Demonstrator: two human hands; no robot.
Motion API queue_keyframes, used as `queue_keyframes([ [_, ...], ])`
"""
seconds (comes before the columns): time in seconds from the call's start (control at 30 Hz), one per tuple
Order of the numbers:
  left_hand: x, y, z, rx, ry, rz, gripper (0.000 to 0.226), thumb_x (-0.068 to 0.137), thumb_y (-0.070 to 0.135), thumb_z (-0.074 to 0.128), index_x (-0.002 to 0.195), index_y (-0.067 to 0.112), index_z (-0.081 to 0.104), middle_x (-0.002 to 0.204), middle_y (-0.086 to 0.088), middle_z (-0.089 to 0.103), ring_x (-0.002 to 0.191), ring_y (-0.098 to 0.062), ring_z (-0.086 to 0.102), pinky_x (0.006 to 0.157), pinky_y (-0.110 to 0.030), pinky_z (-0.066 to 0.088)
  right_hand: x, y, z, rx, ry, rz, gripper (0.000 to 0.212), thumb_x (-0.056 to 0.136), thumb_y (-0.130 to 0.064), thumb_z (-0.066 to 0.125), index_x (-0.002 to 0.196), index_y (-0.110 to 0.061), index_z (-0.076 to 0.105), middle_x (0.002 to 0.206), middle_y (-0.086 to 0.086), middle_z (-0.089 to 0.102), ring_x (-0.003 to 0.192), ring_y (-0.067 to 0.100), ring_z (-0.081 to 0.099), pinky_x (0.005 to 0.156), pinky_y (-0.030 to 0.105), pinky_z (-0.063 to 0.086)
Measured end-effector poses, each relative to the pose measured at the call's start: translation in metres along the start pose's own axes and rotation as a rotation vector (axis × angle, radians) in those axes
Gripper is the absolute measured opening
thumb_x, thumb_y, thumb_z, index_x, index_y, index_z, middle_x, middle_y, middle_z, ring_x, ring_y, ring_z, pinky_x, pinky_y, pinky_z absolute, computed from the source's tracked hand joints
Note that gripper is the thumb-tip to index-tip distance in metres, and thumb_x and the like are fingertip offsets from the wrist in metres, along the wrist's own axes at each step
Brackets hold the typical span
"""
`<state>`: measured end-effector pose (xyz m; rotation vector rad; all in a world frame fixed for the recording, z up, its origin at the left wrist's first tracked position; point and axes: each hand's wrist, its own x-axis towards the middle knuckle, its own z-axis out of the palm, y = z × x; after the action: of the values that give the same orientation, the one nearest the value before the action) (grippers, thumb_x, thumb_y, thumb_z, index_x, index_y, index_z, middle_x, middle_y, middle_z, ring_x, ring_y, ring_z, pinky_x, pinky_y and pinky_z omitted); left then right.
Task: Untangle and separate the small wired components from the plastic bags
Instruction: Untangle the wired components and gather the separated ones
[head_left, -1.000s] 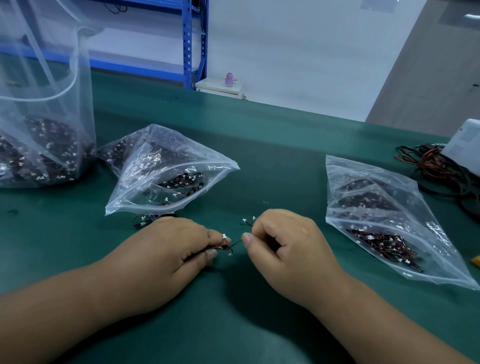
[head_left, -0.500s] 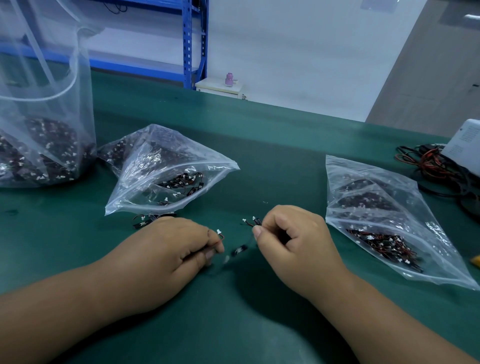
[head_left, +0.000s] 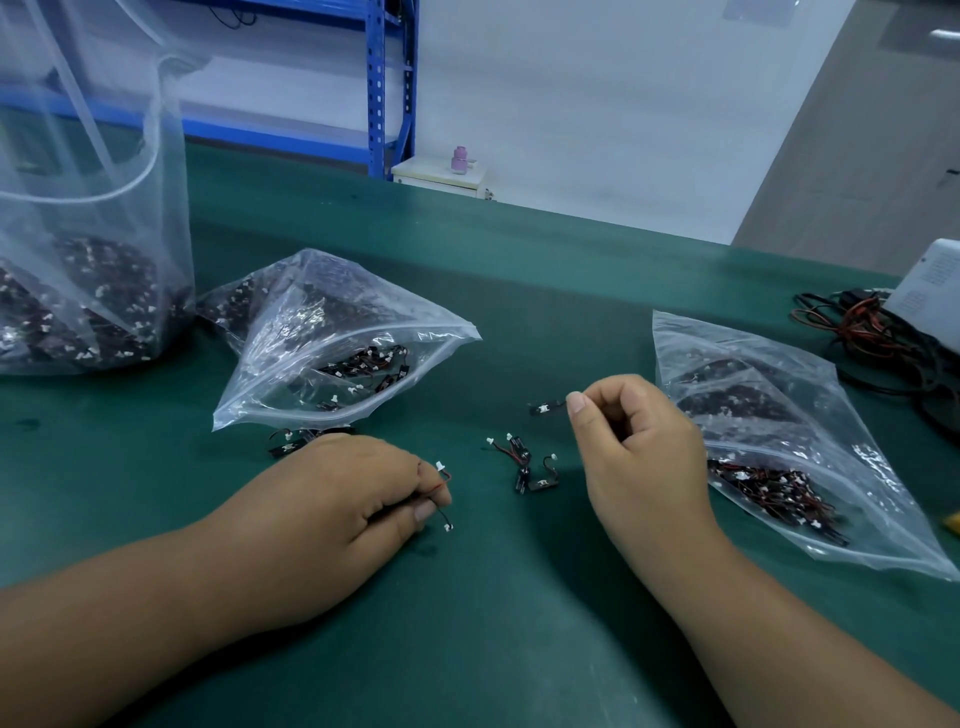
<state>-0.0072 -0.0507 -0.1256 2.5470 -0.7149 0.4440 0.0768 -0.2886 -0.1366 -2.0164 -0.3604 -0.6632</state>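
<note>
While I am untangling, my left hand is pinching a wired-component cluster.
My right hand is pinching one component, probably needing laying beside the loose pile.

A green table fills the near ground, and its far edge runs from upper left down to the right. Beyond it at far left stands a blue steel rack with punched uprights and pale shelves. Just right of the rack sits a low white cabinet with a small pink bottle on top. A plain white wall spreads behind. At far right is a grey-brown surface, wall or door, unclear. The light is even and cool.
</note>
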Motion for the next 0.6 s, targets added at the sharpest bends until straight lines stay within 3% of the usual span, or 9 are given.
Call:
queue_keyframes([
  [0.2,0.000,0.000,0.000,0.006,0.005,0.006,0.021,0.092,0.040,0.047,0.099,0.035,0.066,0.089,0.029,0.063,0.087,0.010,0.058,0.083,-0.016,0.042,0.000,0.003,0.000,-0.024,-0.039,0.062,0.015,0.092,-0.028,0.064,0.078,-0.028,0.060,0.074,-0.014,0.062,0.065,0.006,0.055,0.057,0.016,0.040],
  [0.27,0.000,0.001,0.000,0.005,0.009,0.009,0.020,0.092,0.039,0.048,0.098,0.035,0.066,0.088,0.028,0.064,0.087,0.010,0.058,0.083,-0.015,0.042,0.000,0.000,-0.001,-0.039,-0.059,0.077,0.010,0.092,-0.026,0.066,0.083,-0.029,0.062,0.072,-0.011,0.061,0.067,0.008,0.055,0.061,0.021,0.042],
  [0.37,0.000,0.000,0.000,0.004,0.009,0.017,0.019,0.092,0.038,0.049,0.098,0.034,0.066,0.088,0.028,0.063,0.086,0.011,0.058,0.082,-0.014,0.042,-0.007,-0.012,-0.003,-0.167,-0.059,-0.124,0.004,0.093,-0.025,0.065,0.094,-0.021,0.065,0.071,-0.008,0.058,0.071,0.013,0.054,0.066,0.033,0.046],
  [0.43,0.000,0.000,0.000,0.002,0.004,0.024,0.019,0.092,0.038,0.049,0.098,0.034,0.066,0.087,0.030,0.061,0.084,0.012,0.055,0.081,-0.011,0.041,-0.015,-0.023,-0.001,-0.178,-0.112,-0.294,0.019,0.096,-0.032,0.058,0.092,-0.016,0.067,0.076,-0.006,0.059,0.073,0.016,0.054,0.067,0.037,0.048],
  [0.53,0.001,0.000,0.000,0.006,-0.003,0.033,0.017,0.091,0.038,0.050,0.098,0.033,0.065,0.084,0.033,0.055,0.081,0.015,0.049,0.079,-0.008,0.038,-0.028,-0.039,-0.001,-0.186,-0.342,-0.506,0.047,0.101,-0.051,0.041,0.081,-0.015,0.065,0.072,-0.003,0.055,0.067,0.020,0.052,0.059,0.037,0.046],
  [0.6,0.001,0.000,0.000,0.009,-0.007,0.030,0.018,0.091,0.038,0.049,0.098,0.033,0.066,0.083,0.033,0.053,0.080,0.015,0.048,0.079,-0.007,0.037,-0.032,-0.046,-0.001,-0.254,-0.443,-0.594,0.053,0.098,-0.058,0.043,0.072,-0.015,0.060,0.067,-0.003,0.051,0.062,0.020,0.047,0.054,0.035,0.040],
])
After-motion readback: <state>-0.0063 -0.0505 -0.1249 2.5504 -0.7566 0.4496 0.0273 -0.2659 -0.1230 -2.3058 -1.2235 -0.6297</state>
